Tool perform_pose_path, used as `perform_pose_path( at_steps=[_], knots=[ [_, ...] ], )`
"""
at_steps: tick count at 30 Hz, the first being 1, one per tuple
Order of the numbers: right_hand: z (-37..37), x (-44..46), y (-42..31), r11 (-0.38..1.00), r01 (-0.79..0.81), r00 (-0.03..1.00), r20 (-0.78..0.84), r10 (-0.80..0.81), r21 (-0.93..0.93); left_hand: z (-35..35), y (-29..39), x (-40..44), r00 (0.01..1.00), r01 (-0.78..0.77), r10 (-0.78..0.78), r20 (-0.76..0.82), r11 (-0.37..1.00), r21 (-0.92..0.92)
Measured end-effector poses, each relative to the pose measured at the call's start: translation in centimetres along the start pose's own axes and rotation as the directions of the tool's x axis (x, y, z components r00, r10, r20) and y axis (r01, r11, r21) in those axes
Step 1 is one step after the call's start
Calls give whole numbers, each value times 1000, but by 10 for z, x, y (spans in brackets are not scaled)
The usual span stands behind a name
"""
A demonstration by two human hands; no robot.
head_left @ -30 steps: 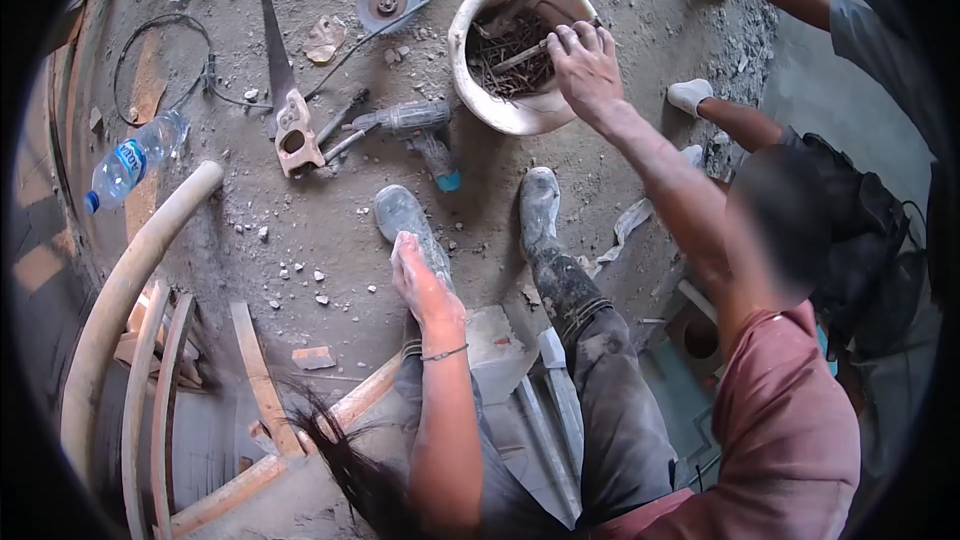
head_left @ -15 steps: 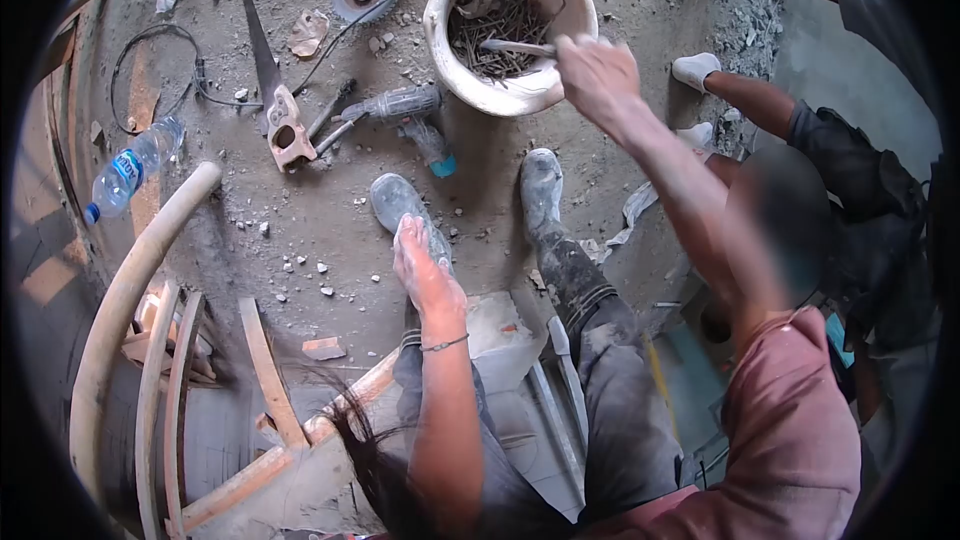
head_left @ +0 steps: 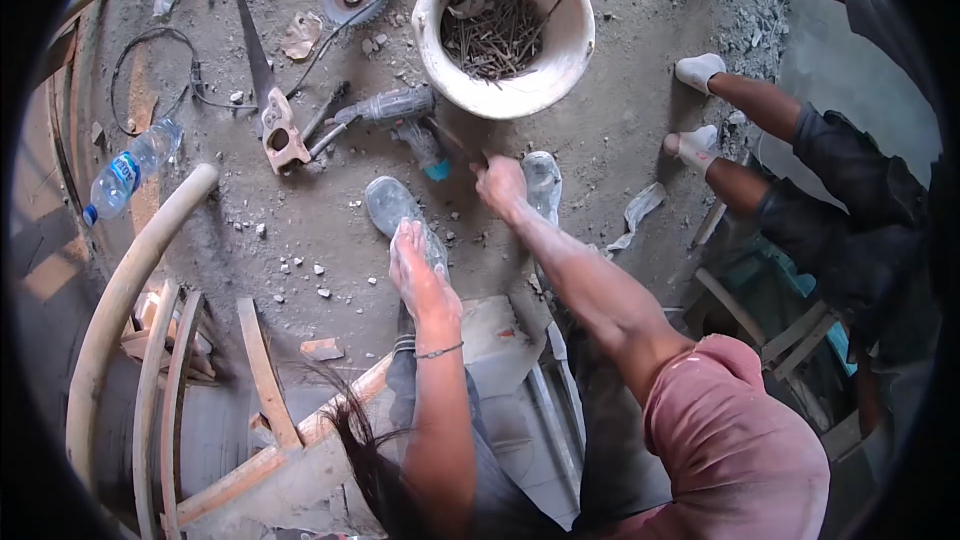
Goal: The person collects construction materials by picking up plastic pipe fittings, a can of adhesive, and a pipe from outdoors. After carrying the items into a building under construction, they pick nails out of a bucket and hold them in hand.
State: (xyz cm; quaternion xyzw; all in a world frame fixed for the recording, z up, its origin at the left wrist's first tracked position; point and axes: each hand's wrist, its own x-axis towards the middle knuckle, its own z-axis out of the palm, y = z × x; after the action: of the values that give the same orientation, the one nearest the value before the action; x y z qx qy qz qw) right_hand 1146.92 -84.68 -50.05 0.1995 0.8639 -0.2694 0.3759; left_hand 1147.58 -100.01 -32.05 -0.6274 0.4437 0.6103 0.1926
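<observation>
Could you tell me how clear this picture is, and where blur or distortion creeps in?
Head view: black corners frame the scene, and the planks at lower left look bowed, probably by the lens; head view: the thin tool in the right hand is smeared, too blurred to identify; head view: the saw reads fairly crisply.

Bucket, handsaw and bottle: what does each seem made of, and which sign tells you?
Bucket: probably plastic, off-white and scuffed; its thick, rounded rim looks moulded.
Handsaw: dull, dark blade, thin and tapering, likely steel; pale handle could be wood or plastic.
Bottle: glossy, clear plastic, judging by see-through walls and highlights.
</observation>
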Motion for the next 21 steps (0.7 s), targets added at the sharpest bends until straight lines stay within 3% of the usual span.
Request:
perform_pose_path(
  at_steps=[2, 4, 5, 6, 8, 9, 10, 12, 15, 17, 21],
  knots=[
    [5, -1, 4, 997, -39, 999, -2, 39, 60, 6, 5, -6, 999, 21, -23, -39, 999, -43],
    [-26, -9, -10, 987, 135, 991, -14, -137, -82, 7, 0, -7, 997, 40, -47, -65, 993, -110],
    [-39, -17, -16, 962, 249, 959, -109, -262, -115, 3, -9, -1, 998, 27, -33, -50, 994, -108],
    [-58, -23, -27, 959, 255, 957, -110, -269, -128, 3, -13, 3, 999, 14, -18, -35, 994, -110],
    [-100, -36, -54, 901, 431, 860, -321, -397, 40, 11, -4, -5, 999, 29, -34, -41, 993, -114],
    [-115, -30, -63, 876, 481, 803, -417, -425, 35, 14, -1, -8, 998, 40, -46, -49, 994, -103],
    [-133, -21, -70, 908, 420, 836, -393, -384, 7, 13, -2, -6, 998, 41, -46, -48, 993, -111],
    [-146, 20, -74, 910, 414, 796, -488, -357, 9, 9, -7, 2, 999, 13, -17, -32, 994, -110],
    [-154, 72, -79, 922, 359, 796, -467, -385, -147, 5, -9, 6, 999, 3, -7, -35, 992, -123],
    [-148, 87, -81, 867, 359, 820, -327, -470, -346, 4, -8, 6, 999, 2, -8, -47, 991, -132],
    [-135, 92, -80, 818, 265, 866, -247, -434, -511, 1, -11, 12, 999, -39, 34, -29, 984, -171]
  ],
)
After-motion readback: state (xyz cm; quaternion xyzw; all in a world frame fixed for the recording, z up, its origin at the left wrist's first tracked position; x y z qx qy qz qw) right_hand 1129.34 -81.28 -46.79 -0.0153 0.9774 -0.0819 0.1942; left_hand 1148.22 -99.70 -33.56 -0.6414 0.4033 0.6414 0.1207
